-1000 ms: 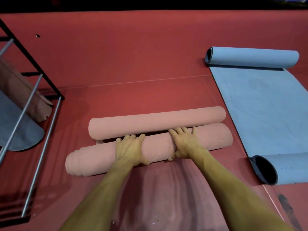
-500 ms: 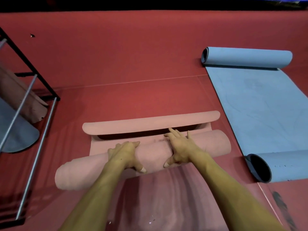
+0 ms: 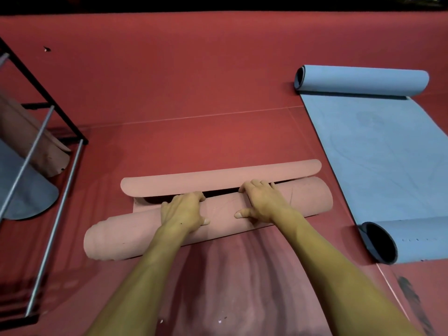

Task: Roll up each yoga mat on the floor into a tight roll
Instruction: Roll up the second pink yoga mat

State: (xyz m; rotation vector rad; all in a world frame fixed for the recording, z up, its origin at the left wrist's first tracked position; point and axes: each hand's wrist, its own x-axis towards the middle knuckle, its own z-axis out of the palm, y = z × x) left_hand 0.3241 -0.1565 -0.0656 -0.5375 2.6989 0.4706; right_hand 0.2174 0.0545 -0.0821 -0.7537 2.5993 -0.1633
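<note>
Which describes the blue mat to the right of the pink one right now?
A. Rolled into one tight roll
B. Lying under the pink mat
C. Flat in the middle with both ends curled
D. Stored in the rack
C: the blue mat lies flat on the red floor, with one curled end far from the person and one near, apart from the pink mat both hands are on.

Gym or yoga studio: red padded floor (image 3: pixel 194 81), pink yoga mat (image 3: pixel 218 214) and blue yoga mat (image 3: pixel 378 156) laid out, metal storage rack (image 3: pixel 36 141) holding rolled mats at left edge.
</note>
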